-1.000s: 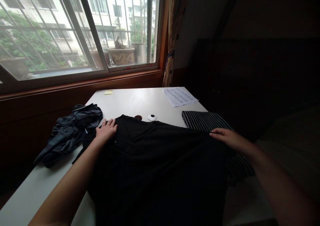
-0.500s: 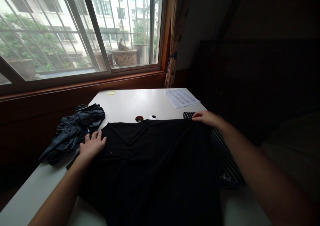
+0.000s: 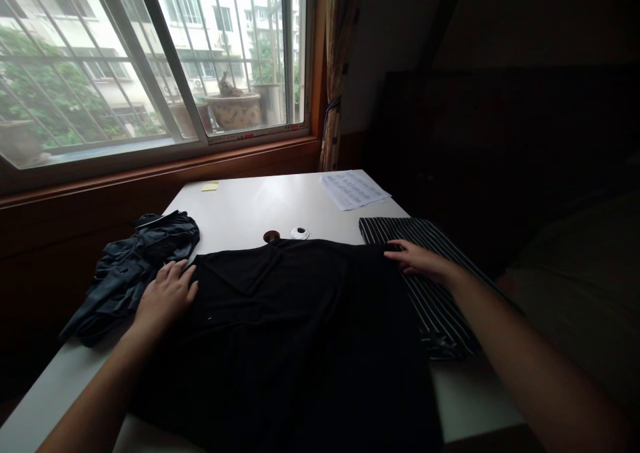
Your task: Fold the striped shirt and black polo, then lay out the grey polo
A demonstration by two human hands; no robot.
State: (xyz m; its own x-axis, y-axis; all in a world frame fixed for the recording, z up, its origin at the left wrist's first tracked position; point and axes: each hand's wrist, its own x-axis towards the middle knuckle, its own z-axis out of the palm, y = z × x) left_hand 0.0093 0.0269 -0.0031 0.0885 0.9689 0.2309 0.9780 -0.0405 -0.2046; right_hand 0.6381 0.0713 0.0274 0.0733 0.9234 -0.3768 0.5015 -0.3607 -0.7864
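A black garment lies spread over the near part of the white table, with creases across its upper left and a small white mark. My left hand rests at its left edge, fingers a little bent and apart. At the garment's top right corner is my right hand, its thumb and fingers parted and touching or just over the cloth. Under and beside that hand lies a folded black cloth with white stripes. A crumpled dark blue-grey garment sits just beyond my left hand.
The white table has a brown-rimmed hole and a small round white object beyond the garment. Printed papers and a yellow note lie at the far end. A barred window and a tied curtain stand behind.
My right hand has loosened its pinch on the garment's corner, and the corner has dropped, showing more of the striped cloth. My left hand has slid slightly left and down. The view has shifted a little.
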